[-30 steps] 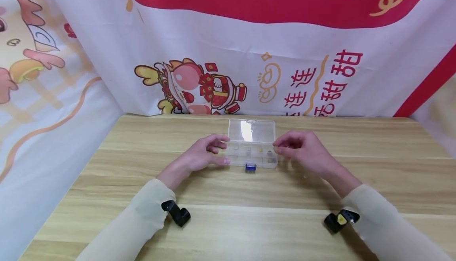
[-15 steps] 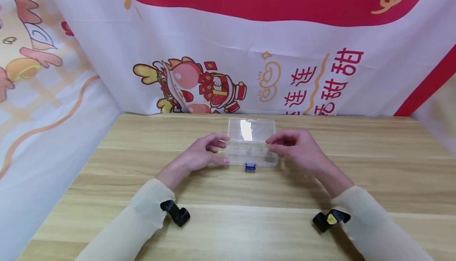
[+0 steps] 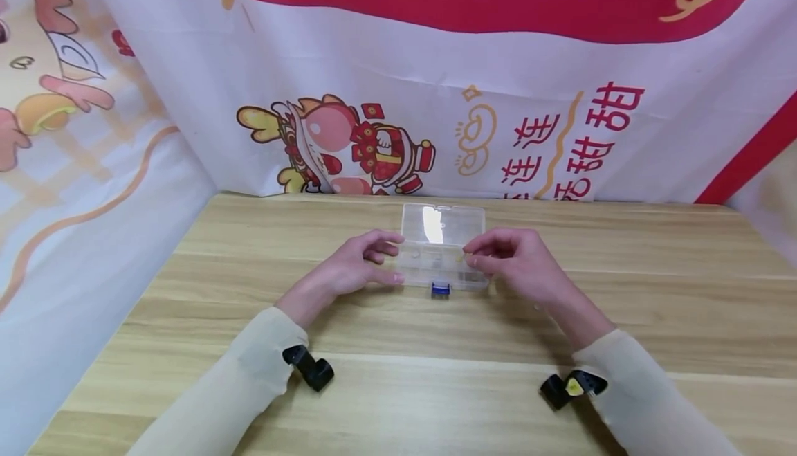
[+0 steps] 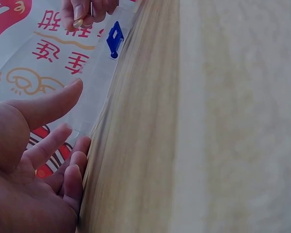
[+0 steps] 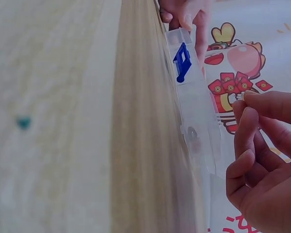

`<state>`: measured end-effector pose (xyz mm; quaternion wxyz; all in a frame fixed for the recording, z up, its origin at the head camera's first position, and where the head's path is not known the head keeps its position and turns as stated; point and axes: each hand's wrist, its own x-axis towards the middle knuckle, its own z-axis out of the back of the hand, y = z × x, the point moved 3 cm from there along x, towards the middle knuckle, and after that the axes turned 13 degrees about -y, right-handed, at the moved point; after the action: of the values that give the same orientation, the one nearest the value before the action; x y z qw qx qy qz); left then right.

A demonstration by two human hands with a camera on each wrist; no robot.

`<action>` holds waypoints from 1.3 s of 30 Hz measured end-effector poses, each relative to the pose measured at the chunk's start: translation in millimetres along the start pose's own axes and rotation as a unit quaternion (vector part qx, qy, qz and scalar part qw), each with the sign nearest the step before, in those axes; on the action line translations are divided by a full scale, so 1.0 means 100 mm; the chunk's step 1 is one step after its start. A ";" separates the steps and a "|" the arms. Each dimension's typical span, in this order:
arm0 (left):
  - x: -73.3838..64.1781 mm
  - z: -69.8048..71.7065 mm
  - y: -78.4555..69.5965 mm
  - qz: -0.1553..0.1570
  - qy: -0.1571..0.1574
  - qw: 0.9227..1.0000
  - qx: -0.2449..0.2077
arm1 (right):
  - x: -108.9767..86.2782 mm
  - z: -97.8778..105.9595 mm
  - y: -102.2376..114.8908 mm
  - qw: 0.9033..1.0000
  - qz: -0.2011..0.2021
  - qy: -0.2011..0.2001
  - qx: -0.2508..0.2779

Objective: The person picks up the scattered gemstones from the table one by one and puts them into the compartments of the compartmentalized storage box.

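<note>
A clear plastic compartment box (image 3: 414,272) lies on the table, its transparent lid (image 3: 457,224) raised at the back and a blue latch (image 3: 441,289) at its front. My left hand (image 3: 358,262) spans the box's left end, thumb at the front corner and forefinger at the rear one, fingers loosely bent. Over the right-hand compartments, my right hand (image 3: 519,259) pinches a small pale, shiny piece (image 4: 77,23) between thumb and forefinger. Its exact kind I cannot tell. A small round item (image 5: 192,132) shows through the box in the right wrist view.
The wood-grain table (image 3: 398,400) reaches back to a printed cloth (image 3: 373,61) hanging close behind the lid. Another printed cloth (image 3: 75,234) hangs along the left side. A tiny clear bit (image 3: 537,307) lies beside my right wrist.
My right hand has moved left from the box's right edge to over its right compartments, its fingertips still pinched together. My left hand has stayed at the left end.
</note>
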<state>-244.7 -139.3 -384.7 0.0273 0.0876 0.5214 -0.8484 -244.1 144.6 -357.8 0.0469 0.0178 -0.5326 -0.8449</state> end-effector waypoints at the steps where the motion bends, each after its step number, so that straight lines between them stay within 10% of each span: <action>1: 0.01 0.00 0.00 0.000 0.000 1.000 0.001 | 0.00 0.00 0.00 1.000 0.003 0.000 0.000; 39: 0.01 0.00 0.00 0.009 0.001 1.000 0.004 | -0.01 -0.13 -0.04 0.990 0.061 0.008 -0.125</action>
<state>-245.9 -139.1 -385.0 0.0338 0.0928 0.5171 -0.8502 -242.0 134.8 -366.7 0.1044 -0.0141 -0.4225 -0.9002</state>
